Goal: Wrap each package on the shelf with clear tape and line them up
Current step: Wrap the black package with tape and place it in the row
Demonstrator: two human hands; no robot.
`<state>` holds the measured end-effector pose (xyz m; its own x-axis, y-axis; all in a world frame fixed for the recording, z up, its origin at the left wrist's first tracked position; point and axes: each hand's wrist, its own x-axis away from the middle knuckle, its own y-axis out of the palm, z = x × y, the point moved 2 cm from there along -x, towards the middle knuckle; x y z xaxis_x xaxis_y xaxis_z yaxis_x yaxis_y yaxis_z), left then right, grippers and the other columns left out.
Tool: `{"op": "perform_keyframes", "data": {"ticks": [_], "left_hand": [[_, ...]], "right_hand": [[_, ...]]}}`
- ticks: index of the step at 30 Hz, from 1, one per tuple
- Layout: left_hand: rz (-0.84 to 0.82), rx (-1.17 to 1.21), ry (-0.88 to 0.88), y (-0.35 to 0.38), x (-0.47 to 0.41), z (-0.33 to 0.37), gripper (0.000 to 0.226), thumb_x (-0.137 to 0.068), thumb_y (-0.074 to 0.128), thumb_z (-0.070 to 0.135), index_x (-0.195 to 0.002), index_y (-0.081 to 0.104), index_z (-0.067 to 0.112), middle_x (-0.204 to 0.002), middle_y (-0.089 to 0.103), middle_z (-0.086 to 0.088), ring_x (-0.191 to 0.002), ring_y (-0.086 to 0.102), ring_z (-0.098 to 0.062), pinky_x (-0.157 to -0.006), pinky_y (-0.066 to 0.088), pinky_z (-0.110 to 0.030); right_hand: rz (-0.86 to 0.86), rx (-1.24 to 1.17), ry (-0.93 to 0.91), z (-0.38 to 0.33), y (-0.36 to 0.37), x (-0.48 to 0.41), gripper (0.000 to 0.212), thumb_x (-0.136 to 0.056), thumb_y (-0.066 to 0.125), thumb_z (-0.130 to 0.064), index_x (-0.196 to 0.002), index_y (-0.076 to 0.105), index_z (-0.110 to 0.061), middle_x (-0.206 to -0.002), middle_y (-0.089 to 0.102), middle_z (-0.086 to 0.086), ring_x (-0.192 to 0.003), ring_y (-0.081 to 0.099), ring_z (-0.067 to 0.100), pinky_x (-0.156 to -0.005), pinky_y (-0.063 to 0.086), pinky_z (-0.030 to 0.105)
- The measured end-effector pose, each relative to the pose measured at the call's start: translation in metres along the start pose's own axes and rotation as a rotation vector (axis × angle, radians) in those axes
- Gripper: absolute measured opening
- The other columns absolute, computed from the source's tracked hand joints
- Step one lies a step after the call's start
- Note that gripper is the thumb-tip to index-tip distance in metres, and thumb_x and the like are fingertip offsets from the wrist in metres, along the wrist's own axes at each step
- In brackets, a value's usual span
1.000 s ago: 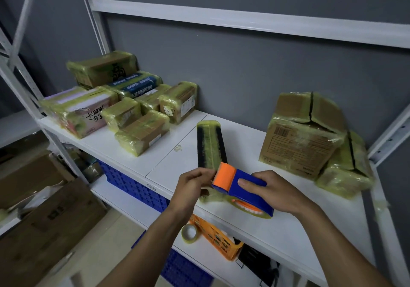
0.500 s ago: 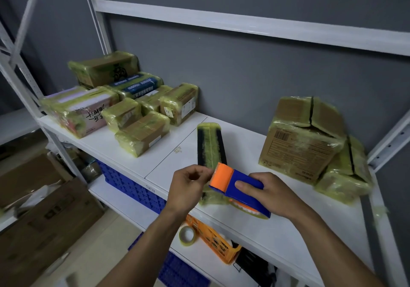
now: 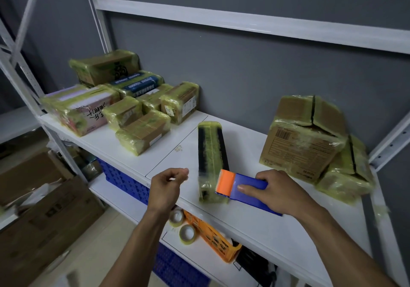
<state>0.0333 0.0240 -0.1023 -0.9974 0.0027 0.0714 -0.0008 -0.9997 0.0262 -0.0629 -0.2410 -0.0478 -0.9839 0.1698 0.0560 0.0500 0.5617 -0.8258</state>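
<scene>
A long black package (image 3: 211, 153) wrapped in yellowish tape lies on the white shelf (image 3: 173, 153), pointing away from me. My right hand (image 3: 275, 190) grips a blue and orange tape dispenser (image 3: 241, 185), pressed against the package's near end. My left hand (image 3: 168, 182) hovers left of the package, fingers loosely curled and pinched, touching nothing. Several taped packages (image 3: 137, 131) are grouped at the left back. A taped cardboard box (image 3: 304, 140) stands at the right, with another taped parcel (image 3: 348, 171) beside it.
White rack uprights (image 3: 388, 142) frame the shelf on both sides. On the lower shelf lie two tape rolls (image 3: 187, 234), an orange basket (image 3: 217, 240) and blue crates (image 3: 126, 180). Cardboard boxes (image 3: 44, 215) stand on the floor at the left.
My left hand let go of the package's near end and drew back to the left. The dispenser in my right hand stayed at that end, pressed lower against it.
</scene>
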Motion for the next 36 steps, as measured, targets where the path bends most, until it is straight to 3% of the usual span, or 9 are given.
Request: {"op": "perform_keyframes", "data": {"ticks": [5, 10, 14, 17, 20, 24, 28, 36], "left_hand": [[0.035, -0.025, -0.014, -0.003, 0.002, -0.016, 0.012, -0.091, 0.075, 0.033, -0.085, 0.078, 0.023, -0.087, 0.076, 0.012, -0.083, 0.068, 0.005, -0.073, 0.047, -0.022], [0.026, 0.064, -0.124, -0.018, -0.002, -0.028, 0.009, -0.085, 0.079, 0.031, -0.087, 0.081, 0.022, -0.090, 0.078, 0.008, -0.083, 0.069, 0.004, -0.079, 0.048, -0.026], [0.053, 0.101, -0.156, -0.025, -0.002, -0.036, 0.017, -0.078, 0.081, 0.034, -0.089, 0.082, 0.021, -0.090, 0.078, 0.005, -0.084, 0.071, -0.001, -0.077, 0.049, -0.026], [0.071, 0.096, -0.150, -0.025, -0.003, -0.040, 0.011, -0.084, 0.079, 0.033, -0.089, 0.081, 0.023, -0.091, 0.078, 0.007, -0.086, 0.070, -0.001, -0.079, 0.050, -0.027], [0.074, 0.086, -0.147, -0.019, -0.003, -0.044, 0.009, -0.090, 0.075, 0.032, -0.092, 0.080, 0.025, -0.092, 0.077, 0.010, -0.095, 0.068, -0.005, -0.082, 0.051, -0.029], [0.132, 0.124, -0.242, -0.016, -0.008, -0.048, 0.005, -0.093, 0.073, 0.028, -0.093, 0.077, 0.026, -0.086, 0.075, 0.015, -0.100, 0.063, -0.011, -0.090, 0.050, -0.036], [0.150, 0.103, -0.253, -0.008, -0.012, -0.051, 0.012, -0.092, 0.069, 0.014, -0.088, 0.077, 0.022, -0.093, 0.075, 0.011, -0.098, 0.064, -0.009, -0.082, 0.049, -0.031], [0.106, 0.026, -0.288, 0.010, -0.019, -0.064, 0.012, -0.093, 0.065, 0.012, -0.092, 0.075, 0.019, -0.096, 0.071, 0.004, -0.085, 0.059, -0.013, -0.082, 0.048, -0.034]], "right_hand": [[0.038, 0.057, 0.043, -0.002, 0.005, 0.000, 0.070, -0.064, 0.057, -0.092, -0.064, 0.053, -0.022, -0.064, 0.058, -0.003, -0.058, 0.060, 0.012, -0.052, 0.044, 0.028], [0.010, 0.074, 0.055, -0.011, 0.004, 0.002, 0.066, -0.064, 0.063, -0.090, -0.060, 0.050, -0.025, -0.058, 0.058, -0.021, -0.047, 0.056, -0.002, -0.050, 0.038, 0.022], [0.036, 0.126, 0.053, -0.017, 0.002, 0.002, 0.073, -0.058, 0.059, -0.095, -0.061, 0.056, -0.022, -0.060, 0.062, -0.013, -0.051, 0.060, 0.006, -0.051, 0.044, 0.027], [0.036, 0.173, 0.047, -0.024, -0.001, 0.002, 0.068, -0.062, 0.061, -0.093, -0.062, 0.054, -0.026, -0.061, 0.059, -0.029, -0.050, 0.058, -0.004, -0.046, 0.034, 0.018], [0.072, 0.260, 0.046, -0.033, -0.001, -0.003, 0.066, -0.061, 0.064, -0.093, -0.067, 0.053, -0.028, -0.055, 0.057, -0.014, -0.049, 0.056, 0.001, -0.045, 0.031, 0.018], [0.054, 0.358, 0.068, -0.049, 0.008, -0.013, 0.072, -0.058, 0.064, -0.095, -0.077, 0.051, -0.027, -0.070, 0.057, -0.011, -0.061, 0.057, 0.005, -0.048, 0.038, 0.022], [0.011, 0.363, 0.119, -0.050, 0.010, -0.018, 0.073, -0.058, 0.066, -0.093, -0.087, 0.050, -0.028, -0.081, 0.060, -0.010, -0.072, 0.063, 0.011, -0.055, 0.052, 0.027], [0.000, 0.400, 0.169, -0.048, 0.016, -0.028, 0.070, -0.064, 0.074, -0.085, -0.081, 0.035, -0.029, -0.074, 0.042, -0.013, -0.070, 0.052, 0.010, -0.047, 0.036, 0.024]]}}
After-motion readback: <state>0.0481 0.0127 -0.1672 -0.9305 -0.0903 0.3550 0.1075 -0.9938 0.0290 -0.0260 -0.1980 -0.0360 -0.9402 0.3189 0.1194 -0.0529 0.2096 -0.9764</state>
